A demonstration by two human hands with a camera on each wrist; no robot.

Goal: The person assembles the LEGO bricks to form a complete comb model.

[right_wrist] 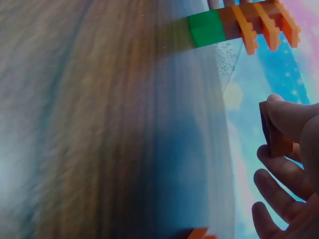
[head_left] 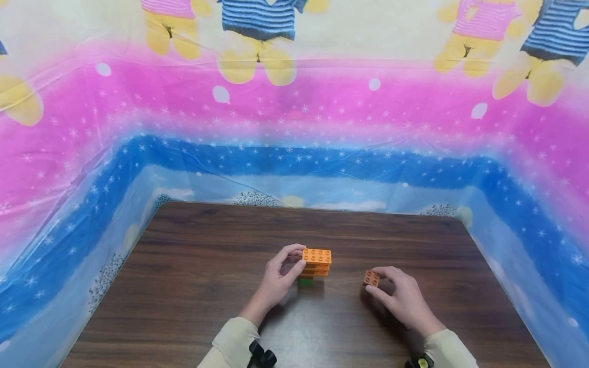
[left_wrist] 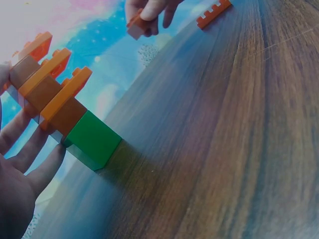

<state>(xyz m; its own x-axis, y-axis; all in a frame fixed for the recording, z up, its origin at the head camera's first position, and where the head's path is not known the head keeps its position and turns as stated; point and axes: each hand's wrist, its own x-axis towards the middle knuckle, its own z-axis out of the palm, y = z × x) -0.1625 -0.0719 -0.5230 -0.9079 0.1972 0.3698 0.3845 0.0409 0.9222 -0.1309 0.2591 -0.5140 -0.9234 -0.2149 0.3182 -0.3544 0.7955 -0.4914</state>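
Observation:
A tower of toy building blocks (head_left: 316,255) stands upright on the table, left of my right hand. Its bottom is a green block (left_wrist: 94,140), and above that brown blocks (left_wrist: 66,115) alternate with thin orange plates (left_wrist: 75,92) that jut out to one side. My left hand (head_left: 278,276) grips the tower from the left, thumb and fingertips at the upper layers. Out to the right, my right hand (head_left: 403,292) pinches a small brown block (head_left: 371,278) with studs between thumb and fingers, above the tabletop and apart from the tower.
A loose orange piece (left_wrist: 214,14) with studs lies on the table beyond my right hand in the left wrist view. The dark wooden table (head_left: 221,230) is bordered by a printed cloth (head_left: 294,158) at the back and sides.

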